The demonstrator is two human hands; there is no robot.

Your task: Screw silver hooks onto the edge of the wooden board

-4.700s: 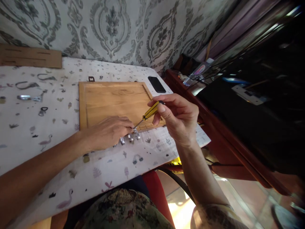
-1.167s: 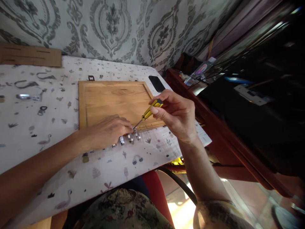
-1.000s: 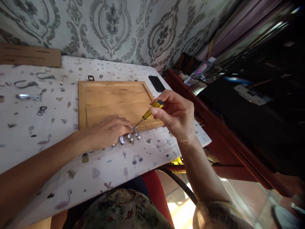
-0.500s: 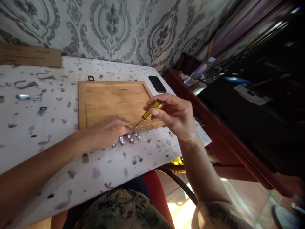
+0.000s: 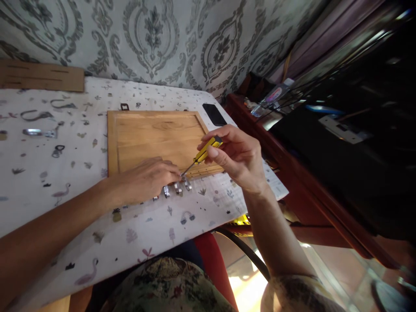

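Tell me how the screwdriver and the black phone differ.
The screwdriver has a yellow and black handle; the phone looks all black. The screwdriver is held aslant in the right hand; the phone lies flat on the tablecloth. The screwdriver is slender; the phone is a broad slab. Both are longer than wide.

Wall (image 5: pixel 182 41) ahead of me: pale grey, darker damask print. My table (image 5: pixel 208 210): white printed cloth (image 5: pixel 26 212). Red-brown wood unit (image 5: pixel 312 208) on my right, mauve curtain (image 5: pixel 328 37) past it. Tiled floor (image 5: pixel 328 268) below, bright light patch (image 5: pixel 245 284) on it. Far right too dark to read.
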